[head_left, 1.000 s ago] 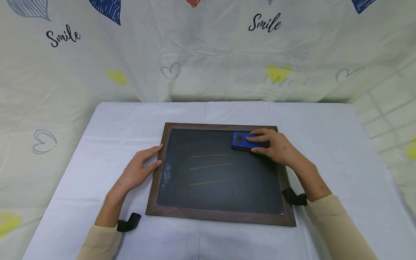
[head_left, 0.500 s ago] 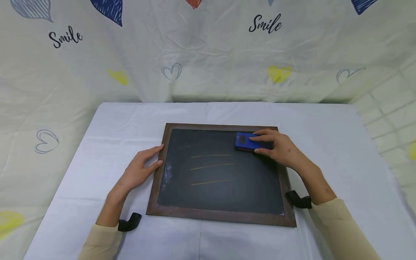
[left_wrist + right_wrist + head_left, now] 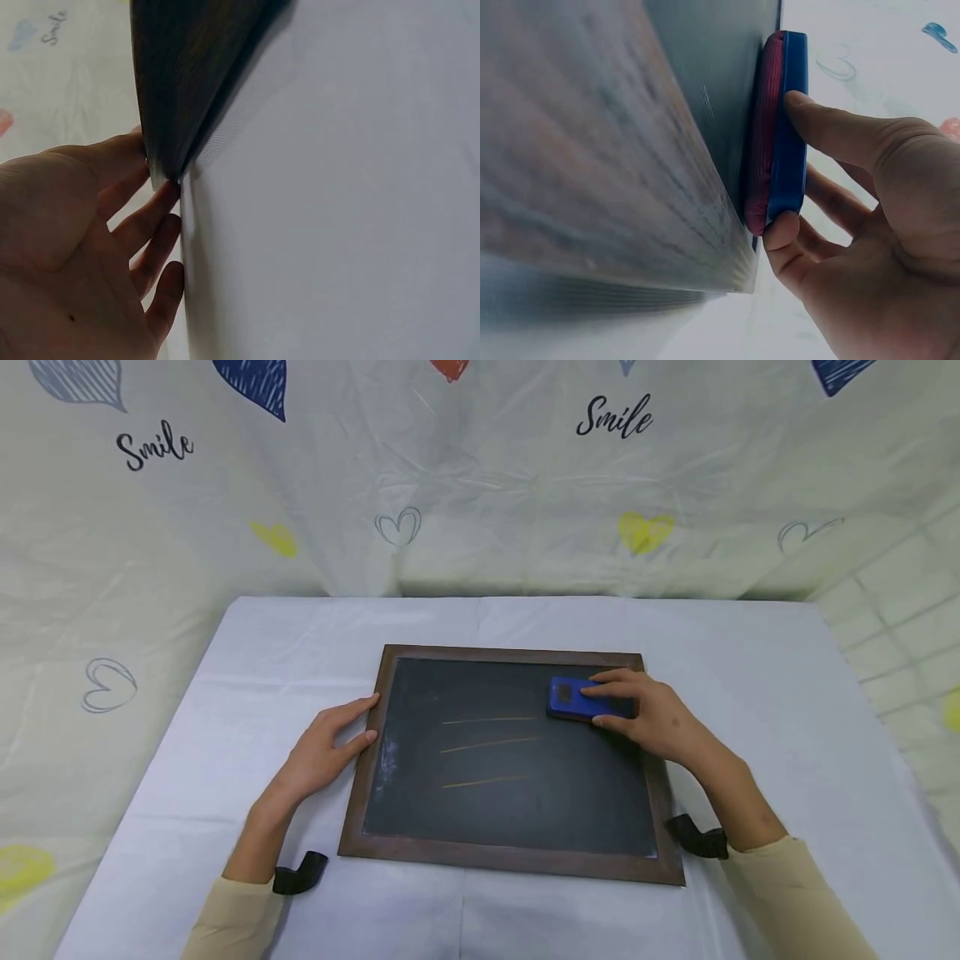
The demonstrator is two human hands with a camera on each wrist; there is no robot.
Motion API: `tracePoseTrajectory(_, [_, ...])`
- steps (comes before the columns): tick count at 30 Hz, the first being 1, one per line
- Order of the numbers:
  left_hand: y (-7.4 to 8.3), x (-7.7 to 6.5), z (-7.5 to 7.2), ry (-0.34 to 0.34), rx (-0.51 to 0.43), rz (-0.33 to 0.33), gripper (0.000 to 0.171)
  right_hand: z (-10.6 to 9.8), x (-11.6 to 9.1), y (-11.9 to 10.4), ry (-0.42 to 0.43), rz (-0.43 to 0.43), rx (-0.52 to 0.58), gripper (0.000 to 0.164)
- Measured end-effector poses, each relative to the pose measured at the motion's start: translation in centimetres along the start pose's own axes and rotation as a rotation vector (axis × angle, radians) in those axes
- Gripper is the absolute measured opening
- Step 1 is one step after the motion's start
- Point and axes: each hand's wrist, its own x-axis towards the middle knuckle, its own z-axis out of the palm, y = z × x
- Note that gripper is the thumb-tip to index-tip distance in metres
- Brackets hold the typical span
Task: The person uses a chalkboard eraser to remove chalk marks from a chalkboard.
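Observation:
A chalkboard (image 3: 495, 818) in a brown wooden frame lies on the table, with several thin orange lines across its middle and a whitish smudge at the left. My right hand (image 3: 660, 714) grips a blue eraser (image 3: 573, 700) on the board's upper right, thumb and fingers on opposite sides. In the right wrist view, the eraser (image 3: 787, 142) shows a pink-red ribbed pad facing the board. My left hand (image 3: 318, 752) rests against the frame's left edge, its fingers fairly straight. In the left wrist view, the left hand's fingertips (image 3: 171, 191) touch the dark frame edge (image 3: 187, 75).
A white cloth covers the table (image 3: 225, 710). Behind it hangs a pale curtain (image 3: 510, 485) printed with hearts and "Smile". Black wrist-camera mounts sit at the left wrist (image 3: 300, 872) and the right wrist (image 3: 699, 837).
My right hand has drawn the eraser slightly right, then a little toward me, along the board's upper right. The left hand stays at the frame, and the orange lines look the same.

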Motion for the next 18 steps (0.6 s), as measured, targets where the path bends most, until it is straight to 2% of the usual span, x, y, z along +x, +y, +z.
tracePoseTrajectory(8, [0.10,-0.14,0.01,-0.001,0.008,-0.019,0.060,0.15,0.00,-0.03,0.003,-0.004,0.008,0.043])
tracePoseTrajectory(18, [0.29,-0.03,-0.18,0.003,-0.007,0.012,0.058,0.09,0.30,-0.45,-0.003,-0.022,0.015,0.040])
